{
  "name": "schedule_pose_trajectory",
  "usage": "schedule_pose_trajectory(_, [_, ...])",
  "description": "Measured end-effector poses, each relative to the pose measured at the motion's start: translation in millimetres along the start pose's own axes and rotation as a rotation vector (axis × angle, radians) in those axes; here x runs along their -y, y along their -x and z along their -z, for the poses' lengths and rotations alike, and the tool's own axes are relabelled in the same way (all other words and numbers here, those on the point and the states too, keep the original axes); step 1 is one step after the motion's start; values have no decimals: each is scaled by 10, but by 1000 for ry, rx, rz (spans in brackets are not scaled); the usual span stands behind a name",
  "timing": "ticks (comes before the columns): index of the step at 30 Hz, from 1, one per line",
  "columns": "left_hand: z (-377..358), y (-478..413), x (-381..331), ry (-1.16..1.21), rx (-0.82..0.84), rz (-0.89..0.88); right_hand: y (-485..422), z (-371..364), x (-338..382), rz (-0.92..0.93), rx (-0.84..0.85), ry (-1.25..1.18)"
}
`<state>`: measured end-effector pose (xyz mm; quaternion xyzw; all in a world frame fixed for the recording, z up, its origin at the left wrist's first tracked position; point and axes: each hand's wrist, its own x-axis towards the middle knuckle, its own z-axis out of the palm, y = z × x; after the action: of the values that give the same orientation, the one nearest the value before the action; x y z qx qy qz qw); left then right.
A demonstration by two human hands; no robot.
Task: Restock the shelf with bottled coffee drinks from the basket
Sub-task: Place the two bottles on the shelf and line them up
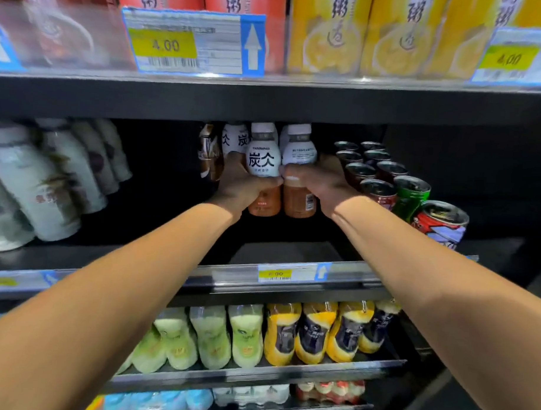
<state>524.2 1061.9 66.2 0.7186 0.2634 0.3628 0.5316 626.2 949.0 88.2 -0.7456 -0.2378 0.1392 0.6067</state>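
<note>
Left hand wrapped round left bottle, fingers curled about its waist. Right hand grasps right bottle the same way. Both bottles upright, side by side, close to touching, set well back on the middle shelf. Bases in shadow, so cannot tell if they are set down yet. Rear bottles of the same kind stand just behind, so a row looks started, with bare shelf left in front. Basket not in view, remaining stock unknown; judged partway through. Bottles have a white cap, a white sleeve with bold black characters on the upper half and brown coffee showing below. Right one is turned back-label out, barcode visible. Cans just to the right; white bottles well to the left.
</note>
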Motion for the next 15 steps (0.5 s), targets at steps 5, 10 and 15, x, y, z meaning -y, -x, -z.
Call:
schedule_pose_trajectory(5, [-98,-165,104,-77,-60,-41,-174,-72,-72,66,-38,106])
schedule_pose_trajectory(10, [-128,-366,195,-156,-36,-58,-291,-51,-81,92,-51,107])
schedule_pose_trajectory(15, [-187,-447,200,-192,-41,-58,-388,-53,-84,99,-50,147])
